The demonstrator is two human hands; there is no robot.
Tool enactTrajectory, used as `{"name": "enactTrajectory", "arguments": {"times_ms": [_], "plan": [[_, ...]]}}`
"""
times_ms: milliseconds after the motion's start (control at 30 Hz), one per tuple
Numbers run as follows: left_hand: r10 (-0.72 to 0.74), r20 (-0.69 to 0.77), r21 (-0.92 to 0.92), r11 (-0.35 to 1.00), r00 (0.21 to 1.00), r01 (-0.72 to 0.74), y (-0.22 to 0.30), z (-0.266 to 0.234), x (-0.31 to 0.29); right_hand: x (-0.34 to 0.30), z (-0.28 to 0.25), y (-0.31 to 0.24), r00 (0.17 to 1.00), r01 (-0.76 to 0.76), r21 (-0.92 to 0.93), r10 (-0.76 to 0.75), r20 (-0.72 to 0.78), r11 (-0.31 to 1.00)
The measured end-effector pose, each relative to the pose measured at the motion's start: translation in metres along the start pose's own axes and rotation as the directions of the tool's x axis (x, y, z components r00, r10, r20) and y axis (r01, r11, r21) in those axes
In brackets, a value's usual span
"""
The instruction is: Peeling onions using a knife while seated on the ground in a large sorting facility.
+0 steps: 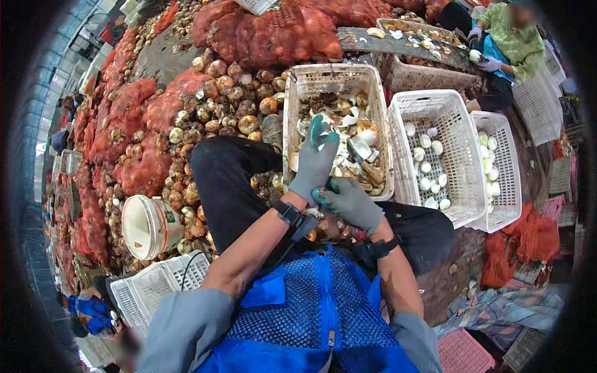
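Observation:
My left hand [315,163], in a grey glove with green fingertips, reaches over a white crate [290,93] holding onion skins and trimmings [364,140]. Its fingers point away from me, slightly bent and apart, and I see nothing held in them. Just below, my right hand [352,205], gloved alike, has its fingers closed at the cuff of the left glove [305,188], by the wrist. Dark bands circle both wrists, the left one carrying a small black device [297,221].
Unpeeled onions [233,102] and red mesh sacks [264,31] pile up left and ahead. Two white crates [438,99] [505,124] with peeled onions stand at right. A white bucket [140,227] lies tilted at left. Another person [513,40] sits far right, holding a peeled onion.

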State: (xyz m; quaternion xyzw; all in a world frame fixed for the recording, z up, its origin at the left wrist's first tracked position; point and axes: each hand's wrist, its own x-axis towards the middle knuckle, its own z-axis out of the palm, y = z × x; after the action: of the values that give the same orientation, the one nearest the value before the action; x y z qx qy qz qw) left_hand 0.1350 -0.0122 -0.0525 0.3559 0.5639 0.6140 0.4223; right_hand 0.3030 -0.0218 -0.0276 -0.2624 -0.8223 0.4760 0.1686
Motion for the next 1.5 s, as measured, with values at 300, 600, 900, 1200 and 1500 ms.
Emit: {"name": "enactTrajectory", "arguments": {"times_ms": [300, 600, 900, 1200, 1500], "plan": [[-0.275, 0.081, -0.333, 0.898, 0.958, 0.286, -0.023, -0.024, 0.009, 0.005, -0.025, 0.011, 0.978, -0.202, 0.634, 0.182, 0.097, 0.746], [-0.087, 0.739, 0.120, 0.993, 0.669, -0.004, -0.009, -0.024, -0.032, 0.027, -0.042, 0.025, 0.940, 0.339, 0.891, 0.142, -0.310, -0.300], [-0.497, 0.658, 0.468, 0.858, 0.565, 0.210, 0.032, 0.011, -0.050, 0.023, -0.042, 0.020, 0.919, 0.386, 0.883, 0.193, -0.344, -0.266], [-0.196, 0.749, 0.552, 0.713, 0.632, -0.433, 0.021, 0.004, -0.040, 0.051, -0.027, 0.063, 0.752, 0.284, 0.889, 0.492, -0.440, 0.360], [-0.445, 0.547, 0.491, 0.857, 0.709, 0.160, 0.030, 0.006, -0.055, 0.044, -0.013, 0.048, 0.591, -0.347, -0.012, 0.209, -0.779, 0.938]]}}
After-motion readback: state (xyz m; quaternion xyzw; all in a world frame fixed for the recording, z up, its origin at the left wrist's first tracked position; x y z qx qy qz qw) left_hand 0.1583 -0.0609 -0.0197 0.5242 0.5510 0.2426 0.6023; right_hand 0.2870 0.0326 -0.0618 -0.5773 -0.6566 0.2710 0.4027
